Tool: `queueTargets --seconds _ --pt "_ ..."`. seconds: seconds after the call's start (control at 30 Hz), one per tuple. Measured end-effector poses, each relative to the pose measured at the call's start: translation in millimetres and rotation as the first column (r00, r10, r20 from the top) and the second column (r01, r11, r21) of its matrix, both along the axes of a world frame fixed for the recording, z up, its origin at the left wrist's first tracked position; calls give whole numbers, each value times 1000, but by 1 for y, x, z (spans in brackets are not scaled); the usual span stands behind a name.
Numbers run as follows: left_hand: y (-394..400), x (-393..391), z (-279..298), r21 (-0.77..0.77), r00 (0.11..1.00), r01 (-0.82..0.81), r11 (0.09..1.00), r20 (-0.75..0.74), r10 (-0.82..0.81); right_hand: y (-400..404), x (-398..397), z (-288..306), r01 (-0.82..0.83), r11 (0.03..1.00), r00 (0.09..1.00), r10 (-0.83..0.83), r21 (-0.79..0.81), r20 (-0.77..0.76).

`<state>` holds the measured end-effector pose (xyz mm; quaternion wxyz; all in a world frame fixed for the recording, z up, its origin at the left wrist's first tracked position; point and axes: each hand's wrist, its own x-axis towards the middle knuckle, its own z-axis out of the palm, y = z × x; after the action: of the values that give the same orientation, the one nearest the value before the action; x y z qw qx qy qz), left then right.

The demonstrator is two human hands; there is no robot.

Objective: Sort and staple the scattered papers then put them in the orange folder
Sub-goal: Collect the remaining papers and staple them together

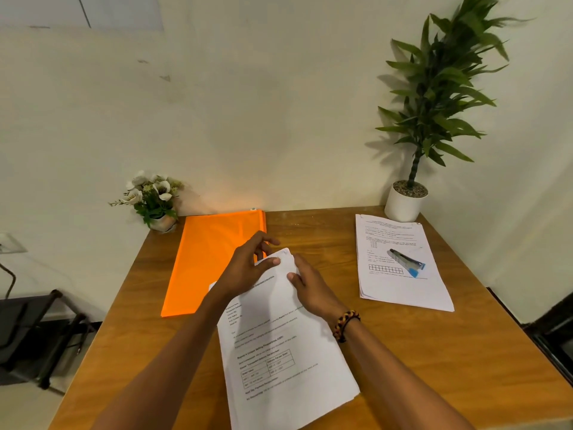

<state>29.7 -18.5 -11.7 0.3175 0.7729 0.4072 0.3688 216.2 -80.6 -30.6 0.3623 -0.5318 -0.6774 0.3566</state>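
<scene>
A stack of printed white papers (285, 361) lies in the middle of the wooden table. My left hand (248, 268) pinches its far corner, which is lifted off the table. My right hand (310, 287) rests on the stack just right of that corner, with thumb and fingers against the paper. The orange folder (210, 259) lies flat and closed at the back left. A second paper stack (400, 274) lies at the right, and a blue and silver stapler (406, 263) sits on top of it.
A small pot of white flowers (152, 200) stands at the back left corner and a tall green plant in a white pot (406, 203) at the back right. A dark chair (34, 333) stands left of the table (434, 367). The wall runs directly behind.
</scene>
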Motion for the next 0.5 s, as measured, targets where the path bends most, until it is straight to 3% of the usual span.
queueTargets --seconds 0.17,0.5 --pt "3 4 -2 39 1000 3 999 -6 -3 -1 2 0 0 1000 999 1 22 -40" --pt "-4 18 2 120 1000 13 993 -1 -13 -6 -8 3 257 955 964 -242 146 -114"
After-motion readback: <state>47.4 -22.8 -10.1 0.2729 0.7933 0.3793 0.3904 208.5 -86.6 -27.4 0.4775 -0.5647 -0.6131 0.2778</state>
